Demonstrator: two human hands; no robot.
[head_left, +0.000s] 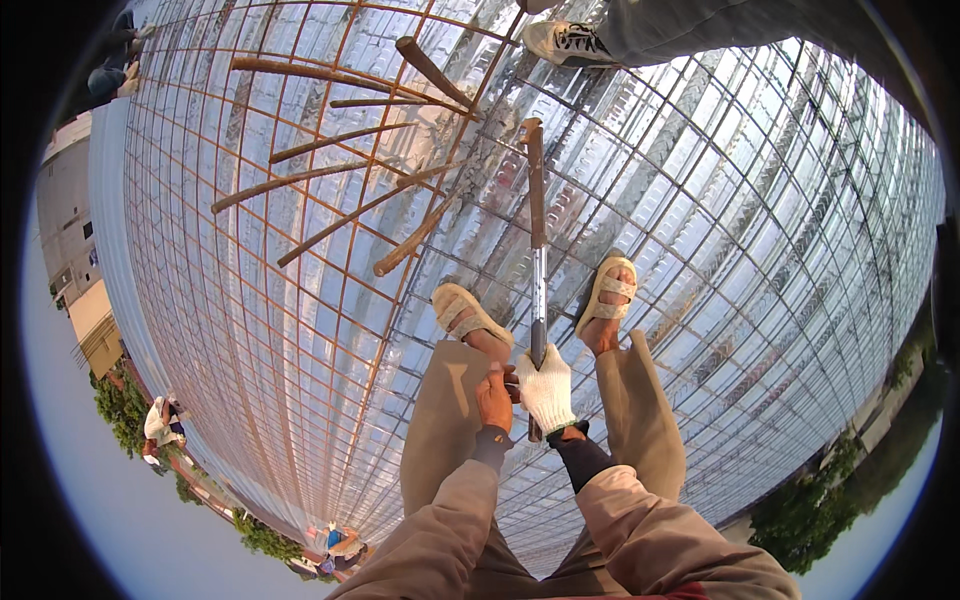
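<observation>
My right hand, in a white knit glove, is wrapped round a long metal bar tool. The tool stretches away from me between my feet, with a rusty notched head at its far end; its near end shows just below the glove. My bare left hand is curled close against the glove's left side. Something dark shows at its fingertips, too small to make out. Beyond my left foot, several rusty rebar ends stick up from the steel mesh.
I stand in sandals on the mesh over shiny corrugated metal decking. Another person's shoe and trouser leg are at the top. Other people crouch at the far left and lower left. Buildings and trees rise past the deck's edge.
</observation>
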